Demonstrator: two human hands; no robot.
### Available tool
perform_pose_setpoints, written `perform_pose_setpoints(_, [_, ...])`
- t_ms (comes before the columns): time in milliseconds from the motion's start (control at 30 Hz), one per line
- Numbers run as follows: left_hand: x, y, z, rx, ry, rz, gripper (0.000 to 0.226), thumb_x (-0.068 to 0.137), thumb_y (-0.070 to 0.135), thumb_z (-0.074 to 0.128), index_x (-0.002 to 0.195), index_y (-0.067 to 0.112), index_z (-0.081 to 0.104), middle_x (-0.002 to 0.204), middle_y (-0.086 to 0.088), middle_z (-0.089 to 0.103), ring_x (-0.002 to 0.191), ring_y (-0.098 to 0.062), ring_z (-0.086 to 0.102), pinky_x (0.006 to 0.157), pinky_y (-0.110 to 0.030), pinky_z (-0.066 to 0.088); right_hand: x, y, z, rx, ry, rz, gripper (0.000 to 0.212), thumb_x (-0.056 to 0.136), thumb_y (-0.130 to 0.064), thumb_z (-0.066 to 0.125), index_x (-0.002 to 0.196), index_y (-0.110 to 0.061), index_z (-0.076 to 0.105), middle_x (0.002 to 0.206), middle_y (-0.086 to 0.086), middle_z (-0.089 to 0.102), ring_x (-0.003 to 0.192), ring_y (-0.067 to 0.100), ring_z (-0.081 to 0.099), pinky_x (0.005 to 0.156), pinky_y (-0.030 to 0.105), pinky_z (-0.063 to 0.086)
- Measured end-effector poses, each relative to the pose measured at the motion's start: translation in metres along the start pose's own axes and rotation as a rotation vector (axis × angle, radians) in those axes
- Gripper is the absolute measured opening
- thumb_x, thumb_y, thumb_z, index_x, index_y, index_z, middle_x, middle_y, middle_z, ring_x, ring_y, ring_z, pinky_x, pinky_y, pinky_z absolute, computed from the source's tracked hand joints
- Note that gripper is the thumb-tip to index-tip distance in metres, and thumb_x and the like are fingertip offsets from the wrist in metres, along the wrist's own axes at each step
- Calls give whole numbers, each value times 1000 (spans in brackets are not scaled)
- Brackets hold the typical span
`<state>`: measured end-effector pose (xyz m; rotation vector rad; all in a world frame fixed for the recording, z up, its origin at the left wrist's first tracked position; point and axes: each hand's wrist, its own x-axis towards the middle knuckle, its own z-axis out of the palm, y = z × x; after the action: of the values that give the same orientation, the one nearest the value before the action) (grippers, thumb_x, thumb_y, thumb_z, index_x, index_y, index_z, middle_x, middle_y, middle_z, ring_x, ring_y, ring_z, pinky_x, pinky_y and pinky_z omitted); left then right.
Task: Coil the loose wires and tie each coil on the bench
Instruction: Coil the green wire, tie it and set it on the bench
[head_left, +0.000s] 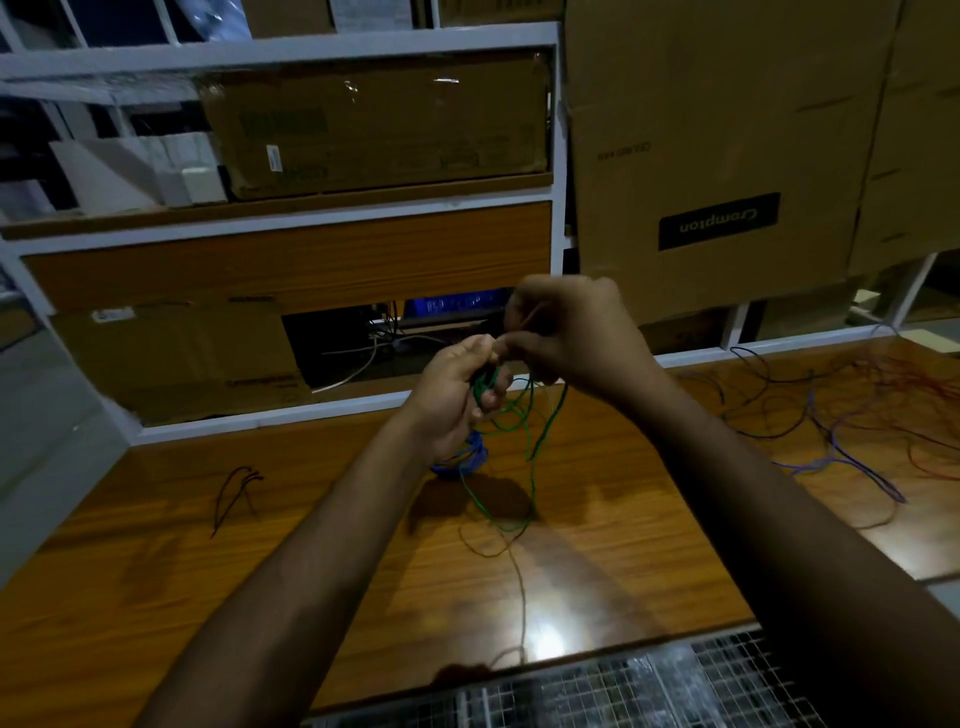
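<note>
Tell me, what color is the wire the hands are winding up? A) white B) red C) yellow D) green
D: the left hand grips a green wire, the right hand pinches it above, and its loops hang to the bench.

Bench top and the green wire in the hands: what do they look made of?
Bench top: likely wood-grain laminate, glossy; streaked grain and a bright light glare show. Green wire: seemingly plastic-insulated, thin and flexible; it hangs in loose loops from the left hand and right hand.

Dim room, white-framed shelving (291, 44) stacked with cardboard boxes (717, 156), wire mesh grating (649, 691) below
</note>
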<state>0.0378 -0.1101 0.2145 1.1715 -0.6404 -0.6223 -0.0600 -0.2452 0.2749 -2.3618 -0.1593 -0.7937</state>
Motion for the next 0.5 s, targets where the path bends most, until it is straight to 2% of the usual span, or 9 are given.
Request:
perform_pose_setpoints(67, [0, 2, 2, -82, -17, -33, 22, 107, 23, 31, 97, 15, 49, 57, 5, 43, 41, -3, 31, 37, -16, 22, 5, 3, -4, 474, -72, 319, 19, 82, -10, 76, 94, -9, 62, 78, 4, 68, 54, 7, 63, 50, 20, 52])
perform_pose_setpoints(133, [0, 6, 2, -152, 3, -35, 23, 107, 23, 32, 94, 12, 48, 53, 8, 36, 38, -1, 26, 36, -16, 18, 5, 10, -10, 916, -187, 574, 28, 79, -7, 74, 104, -7, 61, 83, 7, 67, 52, 5, 56, 48, 18, 50])
perform_pose_setpoints(200, [1, 7, 0, -182, 32, -35, 27, 107, 23, 32, 88, 10, 47, 50, 8, 33, 36, -2, 24, 36, -17, 15, 2, 20, -12, 1027, -251, 684, 32, 83, -3, 68, 115, -6, 62, 88, 8, 68, 51, 4, 53, 48, 16, 49])
perform_pose_setpoints(233, [2, 7, -2, -186, 35, -47, 29, 107, 23, 32, 87, 9, 47, 50, 8, 32, 36, -2, 23, 36, -17, 15, 0, 24, -11, 946, -256, 679, 29, 86, -3, 66, 115, -6, 64, 89, 8, 69, 53, 4, 53, 49, 17, 48])
perform_pose_setpoints(300, [1, 4, -5, -161, 13, -90, 29, 107, 22, 32, 88, 8, 48, 50, 8, 32, 36, -2, 24, 35, -16, 18, -3, 26, -8, 600, -186, 560, 15, 89, -7, 68, 104, -10, 70, 87, 7, 69, 58, 7, 55, 51, 20, 46])
perform_pose_setpoints(400, [1, -1, -2, -99, -33, -129, 29, 107, 23, 31, 89, 9, 49, 50, 6, 33, 36, -4, 25, 34, -17, 21, -1, 22, -3, 91, -54, 304, 5, 87, -16, 74, 91, -18, 76, 84, -6, 71, 67, -3, 60, 55, 11, 44])
perform_pose_setpoints(500, [2, -1, 3, -76, -48, -149, 30, 106, 24, 31, 86, 11, 48, 49, 6, 33, 35, -4, 26, 34, -17, 21, 3, 17, 0, -150, -60, 151, 5, 88, -19, 73, 91, -21, 76, 88, -10, 70, 78, -6, 60, 58, 6, 42])
